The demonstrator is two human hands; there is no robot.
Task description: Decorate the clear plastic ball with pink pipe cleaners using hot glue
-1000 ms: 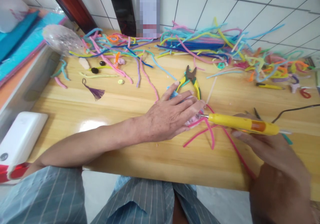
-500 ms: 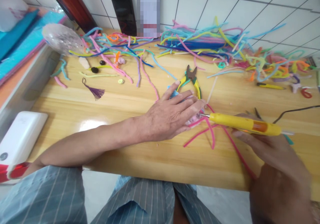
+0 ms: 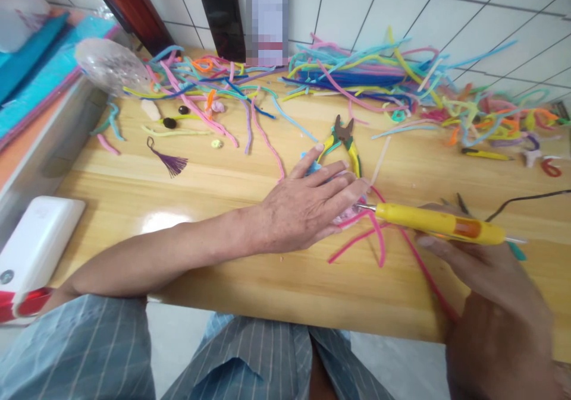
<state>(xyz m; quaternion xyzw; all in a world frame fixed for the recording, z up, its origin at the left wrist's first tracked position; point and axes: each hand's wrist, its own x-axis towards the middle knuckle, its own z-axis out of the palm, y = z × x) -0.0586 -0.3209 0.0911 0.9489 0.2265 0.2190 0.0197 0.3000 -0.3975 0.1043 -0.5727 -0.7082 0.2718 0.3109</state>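
Note:
My left hand (image 3: 303, 207) lies flat on the wooden table (image 3: 223, 192), fingers stretched out, pressing down on a small pink and blue pipe-cleaner piece (image 3: 345, 213) that is mostly hidden under it. My right hand (image 3: 486, 269) grips a yellow pen-shaped glue gun (image 3: 439, 223) with a dark cord (image 3: 526, 199). The metal tip touches the pink piece at my left fingertips. Loose pink pipe cleaners (image 3: 370, 236) lie beneath the tool.
Yellow-handled pliers (image 3: 343, 141) lie just beyond my left hand. Heaps of coloured pipe cleaners (image 3: 357, 76) cover the table's far side by the tiled wall. A purple tassel (image 3: 169, 161), dark beads (image 3: 169, 123), a clear bag (image 3: 111, 67) and a white box (image 3: 38, 245) are at the left.

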